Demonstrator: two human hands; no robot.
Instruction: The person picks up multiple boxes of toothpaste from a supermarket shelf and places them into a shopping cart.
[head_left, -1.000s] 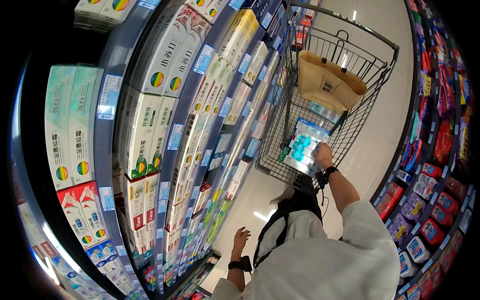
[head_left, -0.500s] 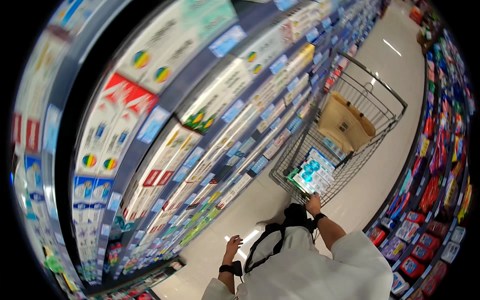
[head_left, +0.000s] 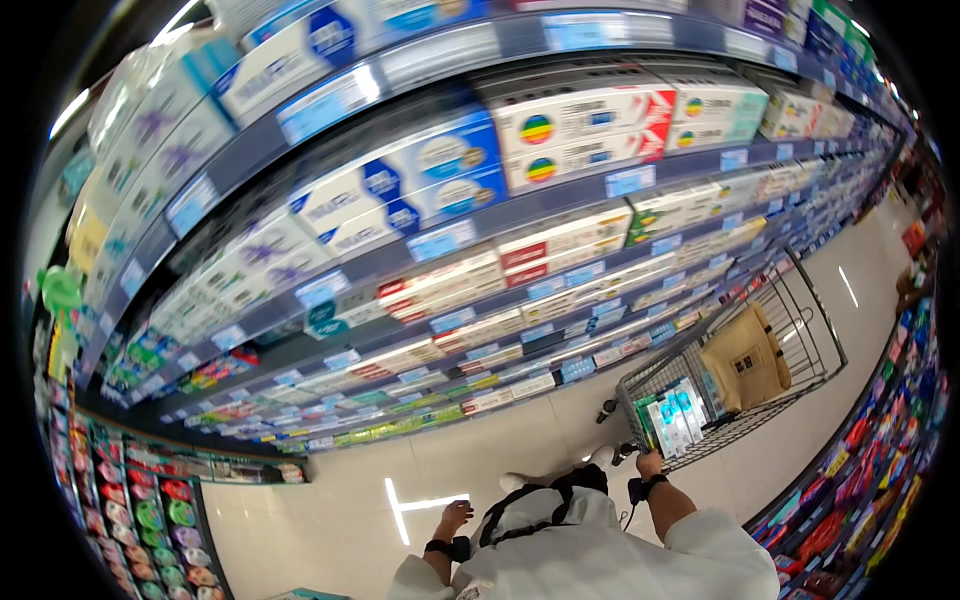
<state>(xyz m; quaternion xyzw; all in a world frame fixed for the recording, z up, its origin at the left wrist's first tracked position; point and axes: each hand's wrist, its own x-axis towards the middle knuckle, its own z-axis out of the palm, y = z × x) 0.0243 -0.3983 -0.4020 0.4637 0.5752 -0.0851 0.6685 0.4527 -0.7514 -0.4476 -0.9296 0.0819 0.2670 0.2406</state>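
Shopping cart [head_left: 668,365] appears farther right than a second ago, the right hand [head_left: 650,463] at its near edge, grip unclear; blue-and-white packs [head_left: 677,415] lie inside, just beyond. The left hand [head_left: 457,514] hangs empty, fingers loose.

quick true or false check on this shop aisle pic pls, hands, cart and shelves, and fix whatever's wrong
1. The right hand is at the near end of the shopping cart. True.
2. The left hand is holding a box. False: no item shows in it.
3. A tan bag is inside the cart. True.
4. The bag is nearer the right hand than the white-and-teal pack is. False: the pack is nearer.
5. The cart is on the person's left. False: it is ahead, to the right.
6. Boxes line the shelves. True.
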